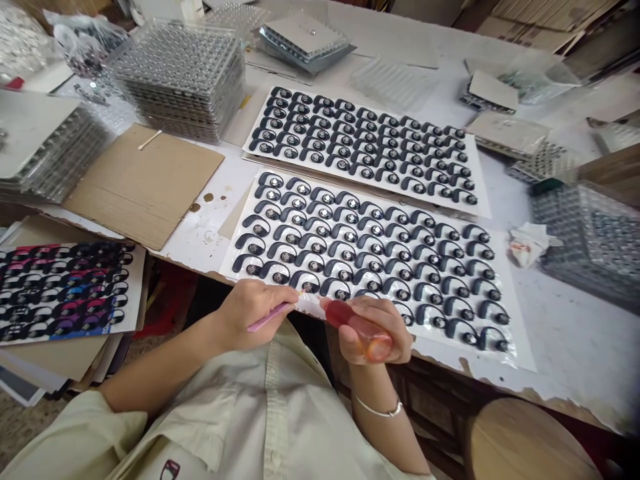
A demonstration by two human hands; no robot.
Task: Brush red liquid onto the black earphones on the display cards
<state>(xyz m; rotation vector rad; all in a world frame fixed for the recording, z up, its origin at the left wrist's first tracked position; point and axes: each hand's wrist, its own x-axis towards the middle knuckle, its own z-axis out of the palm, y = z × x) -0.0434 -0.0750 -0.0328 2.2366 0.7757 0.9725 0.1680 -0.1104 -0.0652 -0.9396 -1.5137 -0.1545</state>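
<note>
Bottle [357, 328] in right hand [373, 330] | stick [273, 315] in left hand [250, 313]

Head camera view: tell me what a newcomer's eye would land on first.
Two white sheets covered in rows of black ear-hook earpieces fill the table's middle, the near sheet and the far sheet behind it. At the near sheet's front edge, the left hand holds a thin pink stick and the right hand grips a small red bottle. Stacked clear trays stand at far left.
</note>
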